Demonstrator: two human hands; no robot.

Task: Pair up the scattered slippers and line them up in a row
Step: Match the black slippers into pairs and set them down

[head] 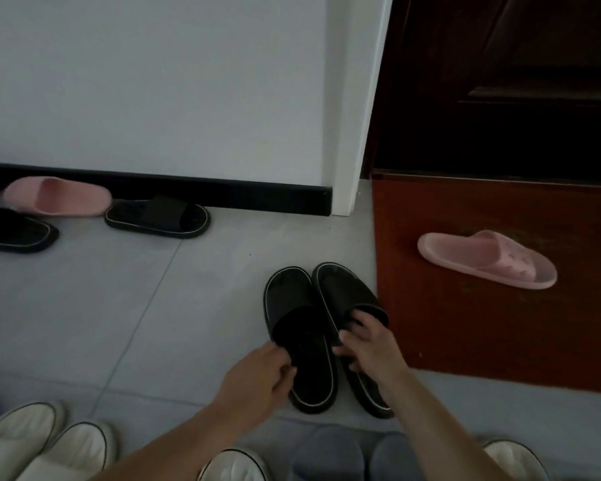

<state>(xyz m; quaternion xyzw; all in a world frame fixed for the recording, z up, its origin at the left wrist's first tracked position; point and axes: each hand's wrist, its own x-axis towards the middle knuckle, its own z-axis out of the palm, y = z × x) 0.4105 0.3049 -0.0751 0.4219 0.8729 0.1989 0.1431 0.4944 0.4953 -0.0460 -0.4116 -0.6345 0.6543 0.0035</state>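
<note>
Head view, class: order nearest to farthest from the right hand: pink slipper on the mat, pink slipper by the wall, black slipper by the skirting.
1. Pink slipper on the mat, right.
2. Black slipper by the skirting, left.
3. Pink slipper by the wall, far left.

This is a home's entrance hall, shown by a pale grey tiled floor (118, 289), a white wall (153, 81) with black skirting board (222, 190), a dark brown wooden door (500, 81), a red-brown doormat (465, 335), a pink moulded slipper (483, 260), a black open-toed slipper (157, 216) and cream soft slippers (18, 430).
</note>
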